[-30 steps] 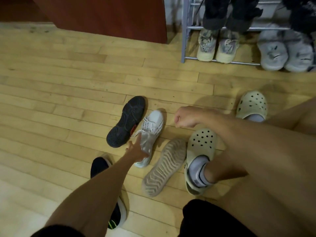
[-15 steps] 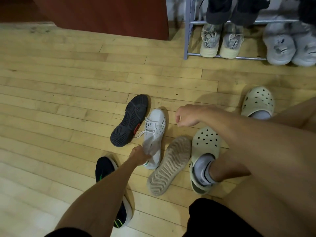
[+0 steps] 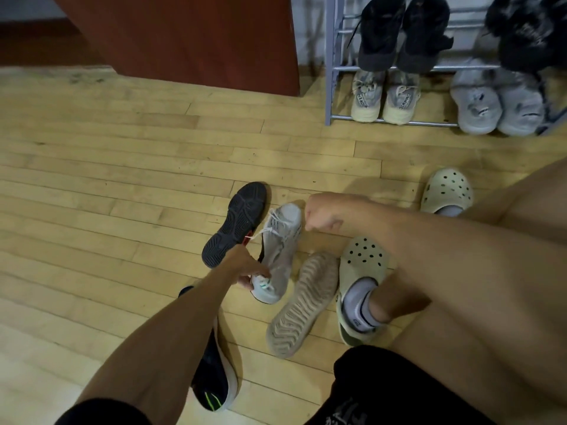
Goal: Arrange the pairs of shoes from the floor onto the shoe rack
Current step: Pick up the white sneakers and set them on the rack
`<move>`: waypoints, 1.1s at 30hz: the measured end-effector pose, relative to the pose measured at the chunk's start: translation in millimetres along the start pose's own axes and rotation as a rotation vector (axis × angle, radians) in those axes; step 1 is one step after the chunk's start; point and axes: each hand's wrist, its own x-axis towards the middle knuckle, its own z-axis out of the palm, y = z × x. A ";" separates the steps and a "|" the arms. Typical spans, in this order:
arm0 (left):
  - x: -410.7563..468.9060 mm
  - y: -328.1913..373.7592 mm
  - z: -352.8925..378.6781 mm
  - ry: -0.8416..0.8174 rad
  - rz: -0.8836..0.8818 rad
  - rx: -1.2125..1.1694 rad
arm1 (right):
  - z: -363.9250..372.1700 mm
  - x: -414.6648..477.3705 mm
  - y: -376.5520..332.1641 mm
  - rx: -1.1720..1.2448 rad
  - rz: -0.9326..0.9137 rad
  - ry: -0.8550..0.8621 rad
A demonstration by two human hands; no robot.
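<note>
Sneaker [image 3: 280,250], white and laced, lies on the floor [image 3: 122,179] between a black sole-up shoe [image 3: 236,223] and a pale sole-up shoe [image 3: 302,305]. I see my left hand [image 3: 245,265] gripping its heel end. My right hand [image 3: 322,214] hangs just beside its toe, fingers curled on nothing. The shoe rack [image 3: 333,87] stands well apart, already carrying pairs.

We see the wooden floor [image 3: 122,179] bearing a sole-up black shoe [image 3: 236,222], a white sneaker [image 3: 280,246], heel possibly raised, a tan upturned shoe [image 3: 302,305]; dark sneaker [image 3: 214,381] at seven o'clock, shoe rack [image 3: 333,87] at one.
</note>
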 end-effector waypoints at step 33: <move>-321.0 430.5 42.5 0.123 1.186 0.094 | -209.6 -309.9 229.9 1.008 -0.196 1.004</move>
